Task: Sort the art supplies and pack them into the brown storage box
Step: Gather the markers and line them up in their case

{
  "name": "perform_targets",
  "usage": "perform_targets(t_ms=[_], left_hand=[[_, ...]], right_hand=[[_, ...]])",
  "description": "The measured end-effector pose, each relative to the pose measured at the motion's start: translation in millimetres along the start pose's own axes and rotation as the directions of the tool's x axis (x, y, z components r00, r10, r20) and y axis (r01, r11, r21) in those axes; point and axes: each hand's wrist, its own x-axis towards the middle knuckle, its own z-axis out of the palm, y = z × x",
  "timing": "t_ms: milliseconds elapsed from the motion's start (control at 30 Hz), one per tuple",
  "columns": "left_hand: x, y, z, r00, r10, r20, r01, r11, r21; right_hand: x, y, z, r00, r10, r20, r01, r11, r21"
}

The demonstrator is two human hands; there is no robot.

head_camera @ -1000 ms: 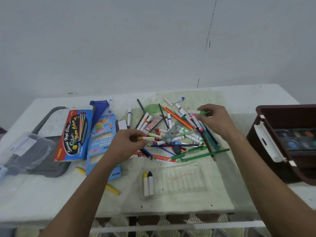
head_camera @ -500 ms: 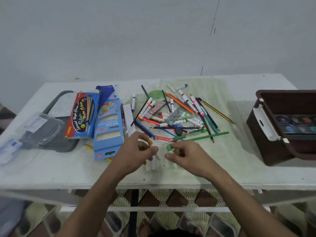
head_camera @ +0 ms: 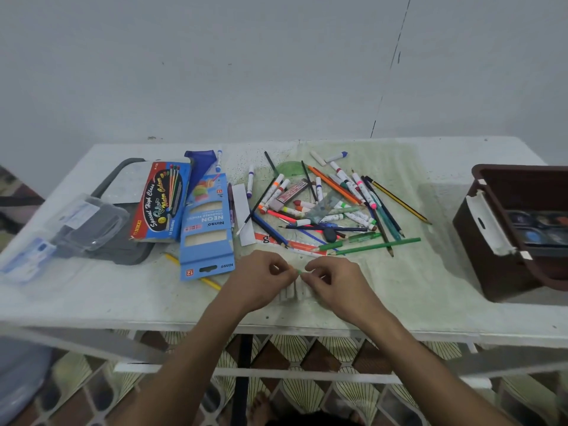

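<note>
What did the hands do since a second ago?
Both hands came back from the marker pile toward the table's near edge. The left hand and right hand now meet, pinching a small green-tipped marker between them. The pile, boxes and brown storage box stayed put.

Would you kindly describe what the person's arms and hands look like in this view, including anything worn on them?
Both forearms come up bare from the bottom of the frame, with no sleeves in sight. The left hand and right hand wear no gloves, and no rings, watch or bracelets show on the fingers or wrists. No markings or bandages are visible.
</note>
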Motion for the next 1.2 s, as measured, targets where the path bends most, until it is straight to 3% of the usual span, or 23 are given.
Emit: perform_targets(t_ms=[300, 700, 867, 1033, 1200], left_hand=[[-12.5, -7.5, 4.1, 0.995, 0.096, 0.003, -0.096, 0.995, 0.021], [-11.1, -15.4, 11.8, 0.985, 0.17, -0.031, -0.169, 0.985, 0.038], [-9.2, -15.8, 11.3, 0.983, 0.185, -0.014, -0.183, 0.979, 0.086], [-8.2, -16.1, 8.4, 0.979, 0.203, 0.002, -0.202, 0.975, 0.089], [-6.9, -17.6, 7.2, 0.979, 0.205, 0.007, -0.205, 0.977, 0.064]], right_hand=[[-6.8, 6.9, -2.4, 0.989, -0.072, 0.128, 0.081, 0.994, -0.068], [-3.2, 9.7, 8.4, 0.974, -0.21, 0.08, 0.22, 0.962, -0.161], [0.0, 17.2, 9.9, 0.945, -0.312, 0.093, 0.324, 0.869, -0.374], [3.5, 13.4, 5.1, 0.961, -0.249, 0.118, 0.267, 0.946, -0.183], [3.9, 14.7, 4.8, 0.968, -0.229, 0.106, 0.244, 0.958, -0.153]])
